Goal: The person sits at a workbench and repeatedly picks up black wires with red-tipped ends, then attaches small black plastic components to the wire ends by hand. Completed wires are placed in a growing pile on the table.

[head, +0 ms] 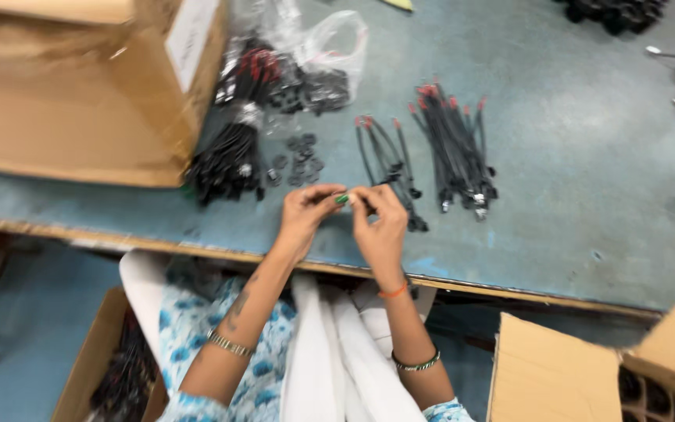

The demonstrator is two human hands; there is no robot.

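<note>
My left hand (304, 212) and my right hand (379, 224) meet above the near part of the blue-grey table (580, 195). Together their fingertips pinch a small green piece (342, 199); the blur hides what else is between them. Just beyond my right hand lies a loose bunch of black cables with red tips (391, 160). A larger bundle of the same cables (455, 144) lies further right. Small black round parts (300, 162) are scattered just beyond my left hand.
A big cardboard box (80, 86) stands at the back left, with a thick bundle of black cables (224, 152) and a clear plastic bag of parts (306, 59) beside it. Open cartons sit below the table at bottom left (107, 367) and bottom right (587, 367).
</note>
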